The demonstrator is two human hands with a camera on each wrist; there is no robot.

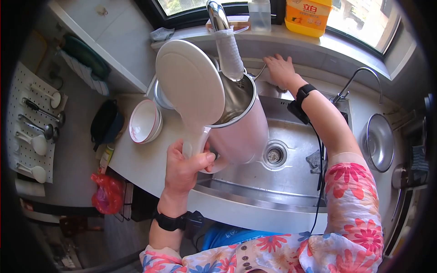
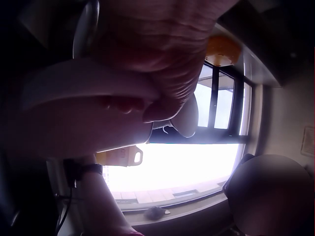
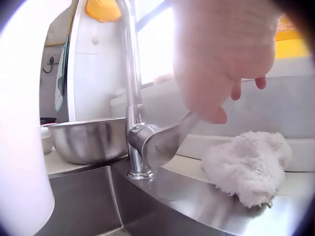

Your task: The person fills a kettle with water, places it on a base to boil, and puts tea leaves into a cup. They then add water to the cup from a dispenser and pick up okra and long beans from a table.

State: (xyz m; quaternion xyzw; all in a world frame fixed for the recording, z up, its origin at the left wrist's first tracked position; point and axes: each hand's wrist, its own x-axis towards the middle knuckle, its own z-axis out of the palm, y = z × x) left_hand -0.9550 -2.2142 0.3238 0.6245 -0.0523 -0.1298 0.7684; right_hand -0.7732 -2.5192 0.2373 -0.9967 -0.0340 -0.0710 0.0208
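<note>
Closest to me, along the bottom of the head view, runs the person's floral shirt (image 1: 355, 218). Just above it, left of centre, the left hand (image 1: 182, 166) is wrapped round the handle (image 1: 193, 143) of a pink electric kettle (image 1: 243, 136). I see this kettle in the middle of the frame, above the steel sink (image 1: 296, 152), its white lid (image 1: 191, 77) swung open toward the upper left. I can't tell whether its base touches the sink. The drain (image 1: 274, 155) shows just right of it.

Farther up, the wrapped spout of the faucet (image 1: 230, 54) points into the kettle's mouth; I can't make out whether water is running. Right of the spout, the right hand (image 1: 281, 72) is loosely extended, touching the faucet lever (image 3: 160, 142) without closing round it. On my right wrist feed, a fluffy white cloth (image 3: 251, 167) lies at the lower right and a steel bowl (image 3: 88, 142) stands left of the faucet.

Farthest off, at the top of the head view, a yellow jug (image 1: 308, 16) stands on the sill before the window (image 1: 364, 27).
</note>
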